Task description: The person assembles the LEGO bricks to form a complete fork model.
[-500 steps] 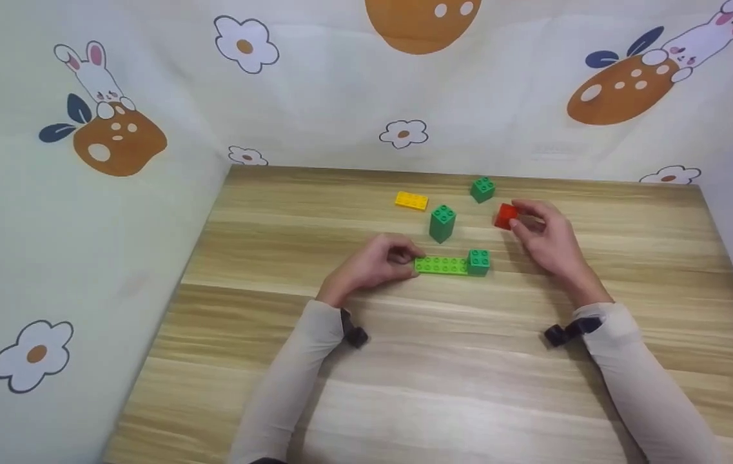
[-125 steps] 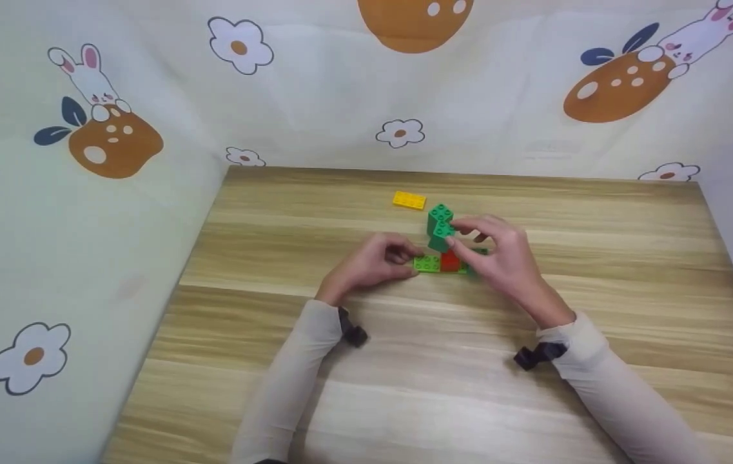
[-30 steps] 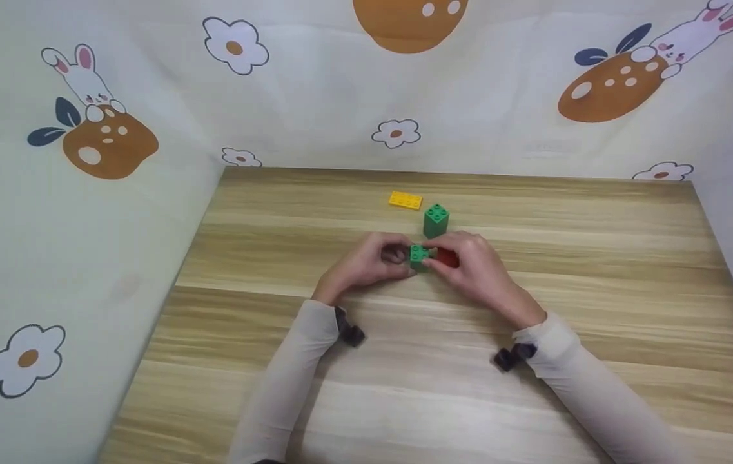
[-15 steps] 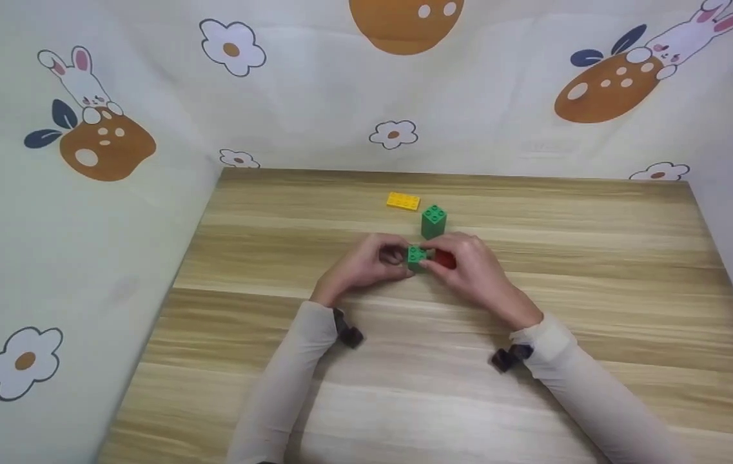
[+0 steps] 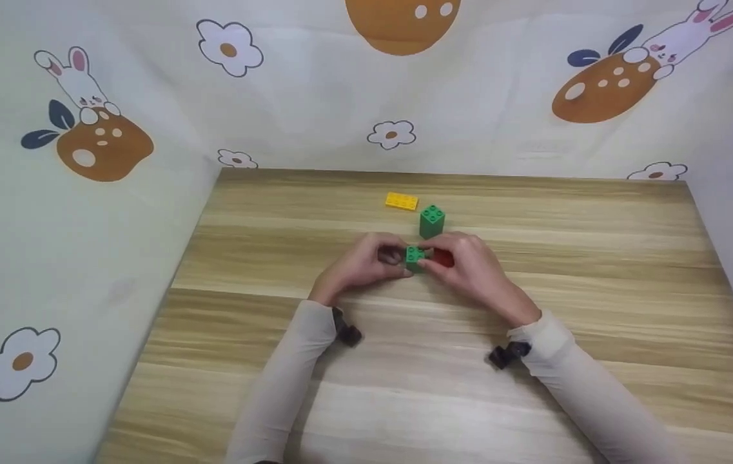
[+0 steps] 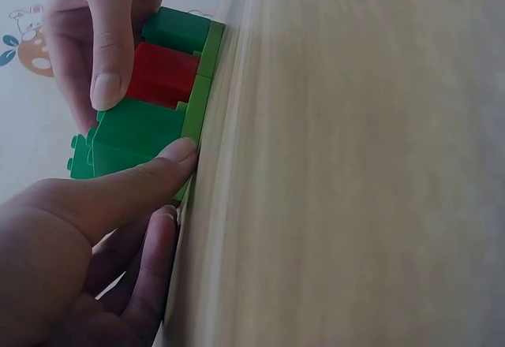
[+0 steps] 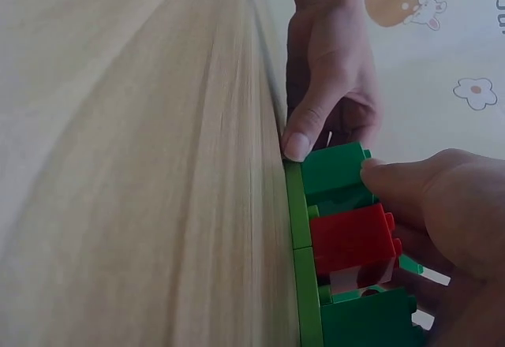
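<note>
A pale wall (image 5: 314,96) printed with rabbits and flowers stands behind a wood-grain surface (image 5: 405,386). Near its middle lies a light green strip (image 7: 298,205), its left end pinched between thumb and fingers of the left hand (image 5: 371,261). The right hand (image 5: 469,261) grips a green block (image 5: 414,258) sitting on that same end. Further right along the strip come a red block (image 7: 353,240), then another green block (image 7: 371,319). Just behind stand a tall green piece (image 5: 432,222) and a flat yellow brick (image 5: 401,201)
</note>
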Tool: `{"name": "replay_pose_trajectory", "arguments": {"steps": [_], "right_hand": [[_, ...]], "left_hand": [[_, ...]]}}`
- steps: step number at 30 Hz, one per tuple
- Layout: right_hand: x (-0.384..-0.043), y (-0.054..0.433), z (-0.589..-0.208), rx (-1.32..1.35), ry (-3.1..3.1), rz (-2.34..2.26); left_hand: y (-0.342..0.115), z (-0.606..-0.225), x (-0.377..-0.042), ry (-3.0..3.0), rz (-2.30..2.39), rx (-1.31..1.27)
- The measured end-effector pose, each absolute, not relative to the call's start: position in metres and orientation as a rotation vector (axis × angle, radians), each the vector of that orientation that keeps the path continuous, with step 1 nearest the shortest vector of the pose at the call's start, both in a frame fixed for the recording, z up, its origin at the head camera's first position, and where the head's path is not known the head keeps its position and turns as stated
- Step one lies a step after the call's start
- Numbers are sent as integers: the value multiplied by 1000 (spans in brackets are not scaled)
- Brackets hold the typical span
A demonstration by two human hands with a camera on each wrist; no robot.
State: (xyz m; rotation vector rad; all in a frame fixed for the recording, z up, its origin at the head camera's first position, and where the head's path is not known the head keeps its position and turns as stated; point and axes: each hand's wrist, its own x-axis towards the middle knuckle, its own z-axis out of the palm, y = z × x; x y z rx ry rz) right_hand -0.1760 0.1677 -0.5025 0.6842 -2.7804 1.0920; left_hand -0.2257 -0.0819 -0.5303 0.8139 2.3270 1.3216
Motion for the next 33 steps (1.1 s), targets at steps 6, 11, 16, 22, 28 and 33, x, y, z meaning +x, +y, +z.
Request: {"name": "replay_pose_trajectory", "arguments": {"steps": [6,11,16,22,28,33], "right_hand": [[-176,168,-504,687,-2765,1060],[-178,171,-503,707,-2748,1049],[-181,180,-502,687,-2774,1060],[-184,202,-498,600,-2857,1159],[-182,223,-504,580,-2958,1186],[-179,239,-510,575,-2980,1162]], "left_hand": [[-83,-529,-227,2319,1323,780],[-82,-530,-227,2316,1320,785],[-83,-529,-226,2321,1324,777],[-82,-528,-225,2330,1318,762],[-82,-528,-225,2349,1306,751],[-83,-528,-224,2329,1325,745]]}}
